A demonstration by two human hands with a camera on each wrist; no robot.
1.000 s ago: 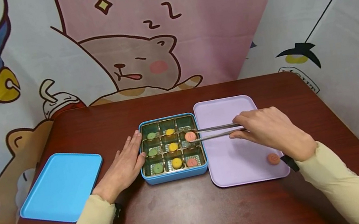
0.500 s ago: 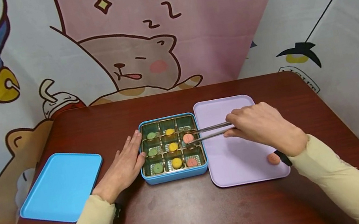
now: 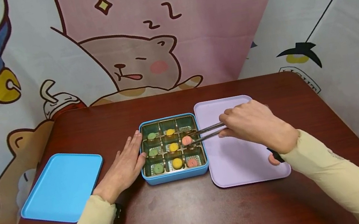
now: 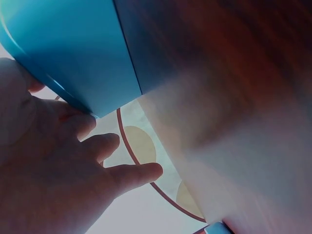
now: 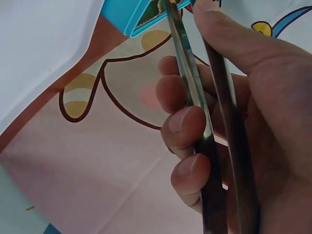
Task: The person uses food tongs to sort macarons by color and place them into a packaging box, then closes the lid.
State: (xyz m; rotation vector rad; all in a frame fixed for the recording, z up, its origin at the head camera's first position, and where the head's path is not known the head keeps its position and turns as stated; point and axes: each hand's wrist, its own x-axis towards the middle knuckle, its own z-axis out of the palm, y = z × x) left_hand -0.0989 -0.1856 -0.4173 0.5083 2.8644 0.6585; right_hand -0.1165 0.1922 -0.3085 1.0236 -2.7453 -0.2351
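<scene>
My right hand grips a pair of metal tongs, its fingers curled round both arms in the right wrist view. Between the tong tips is a round pink cookie, at the middle-right compartment of the gold divided tray in a blue box. Green cookies fill the left column, yellow cookies the middle one. Another pink cookie lies in the front-right compartment. My left hand rests with fairly straight fingers against the box's left side.
Right beside the box lies a lilac tray. One more pink cookie sits on it, partly covered by my right wrist. A blue lid lies at the left of the brown table, which meets a printed cloth behind.
My right hand has moved left and slightly up in the head view. The pink cookie in the tongs has shifted left and a little down over its compartment. My left hand stays put.
</scene>
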